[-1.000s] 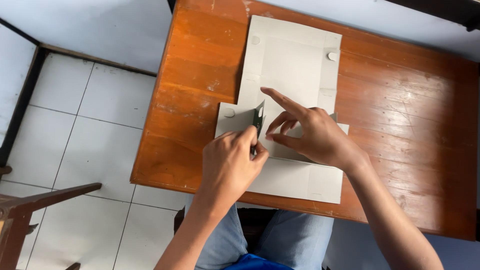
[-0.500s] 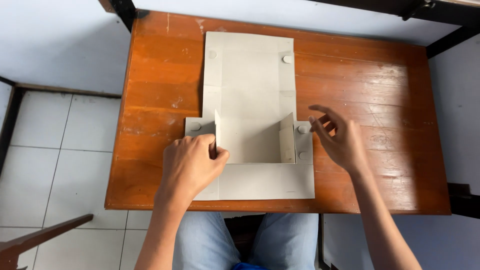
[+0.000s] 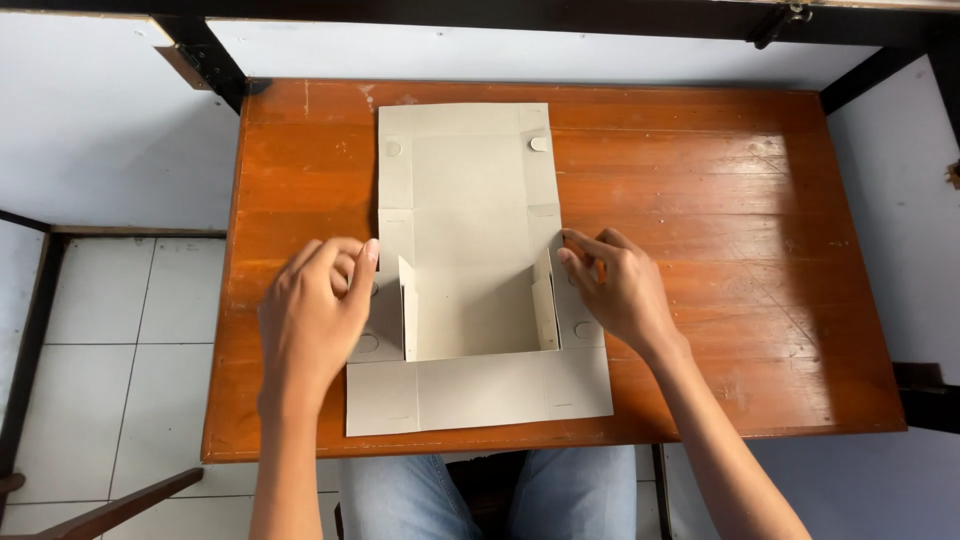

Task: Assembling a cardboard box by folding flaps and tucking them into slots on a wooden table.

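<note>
A flat grey cardboard box blank (image 3: 468,200) lies lengthwise on a brown wooden table (image 3: 720,200). Two narrow side flaps stand upright near its middle, left and right of the centre panel. My left hand (image 3: 315,315) hovers over the blank's left edge, fingers loosely curled and apart, just beside the left raised flap. My right hand (image 3: 615,290) rests at the right edge, fingertips touching the cardboard next to the right raised flap. Neither hand grips anything.
The table's near edge runs just below the blank, with my knees in blue jeans (image 3: 560,495) under it. White tiled floor (image 3: 100,330) lies to the left, and a wooden chair part (image 3: 110,510) shows at bottom left. A white wall (image 3: 500,50) and dark frame (image 3: 210,65) border the far side.
Both hands have let go of the folded flap and moved apart to the blank's left and right edges. The two side flaps now stand up. The view has shifted so the table sits centred.
</note>
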